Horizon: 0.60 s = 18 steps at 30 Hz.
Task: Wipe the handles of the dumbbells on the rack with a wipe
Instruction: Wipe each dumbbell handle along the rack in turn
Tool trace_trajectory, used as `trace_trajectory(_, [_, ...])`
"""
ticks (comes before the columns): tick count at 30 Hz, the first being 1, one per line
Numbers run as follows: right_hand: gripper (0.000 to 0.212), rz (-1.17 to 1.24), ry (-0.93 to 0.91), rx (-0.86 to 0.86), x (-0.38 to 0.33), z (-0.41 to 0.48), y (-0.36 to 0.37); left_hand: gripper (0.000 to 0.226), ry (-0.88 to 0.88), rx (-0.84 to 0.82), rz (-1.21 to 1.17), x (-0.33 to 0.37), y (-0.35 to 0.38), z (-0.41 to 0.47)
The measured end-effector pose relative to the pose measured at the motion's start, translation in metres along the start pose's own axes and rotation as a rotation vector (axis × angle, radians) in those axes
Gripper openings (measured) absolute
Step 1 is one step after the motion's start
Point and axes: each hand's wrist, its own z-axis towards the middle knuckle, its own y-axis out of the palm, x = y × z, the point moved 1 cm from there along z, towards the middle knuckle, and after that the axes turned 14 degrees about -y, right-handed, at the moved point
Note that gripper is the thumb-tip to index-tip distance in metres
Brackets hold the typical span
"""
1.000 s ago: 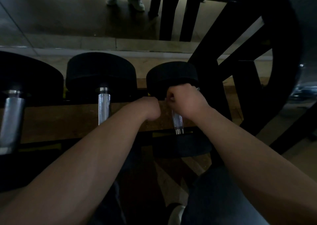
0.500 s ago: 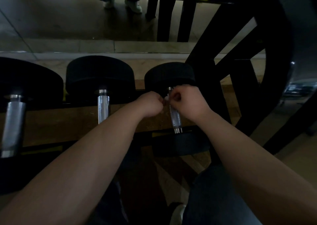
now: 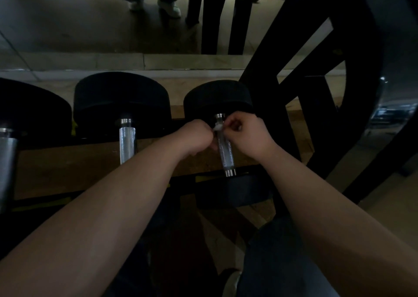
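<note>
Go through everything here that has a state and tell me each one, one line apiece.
right dumbbell handle: racked, mostly bare.
wipe: against that handle's far end, pinched.
right hand: curled, pinches the wipe.
left hand: curled, seems to pinch the wipe too.
middle dumbbell handle: racked, untouched.
left dumbbell handle: racked, untouched, cut by the frame edge.

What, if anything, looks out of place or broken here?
Nothing stands out. Three dumbbells lie side by side, and the left hand and right hand pinch a wipe at the far end of the right handle. Dim light could hide flaws.
</note>
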Motion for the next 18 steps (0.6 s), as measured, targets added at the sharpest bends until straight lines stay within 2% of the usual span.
trace_trajectory(1, [0.014,-0.020,0.032,-0.057,0.002,-0.004,-0.004,0.012,0.004,0.002,-0.022,0.000,0.000,0.000])
trace_trajectory(5, [0.013,0.008,0.138,-0.472,0.009,-0.033,-0.019,0.018,0.003,-0.010,-0.084,0.001,-0.002,0.001])
trace_trajectory(7, [0.010,0.019,0.163,-0.419,0.013,-0.034,-0.016,0.018,0.004,-0.020,-0.084,0.002,-0.002,0.002])
trace_trajectory(9, [0.013,0.020,0.205,-0.187,0.018,-0.021,-0.009,0.015,0.007,-0.020,-0.082,0.003,-0.002,0.002])
trace_trajectory(11, [0.016,0.002,0.235,-0.061,0.021,-0.008,-0.003,0.015,0.006,-0.014,-0.077,0.003,-0.002,0.000])
trace_trajectory(14, [0.023,0.173,0.219,-0.123,0.022,-0.007,0.001,0.016,0.012,-0.002,-0.063,0.003,-0.002,0.000])
trace_trajectory(18, [0.013,0.357,0.329,-0.337,0.027,-0.033,-0.014,0.027,0.067,0.026,0.076,0.007,-0.003,0.000])
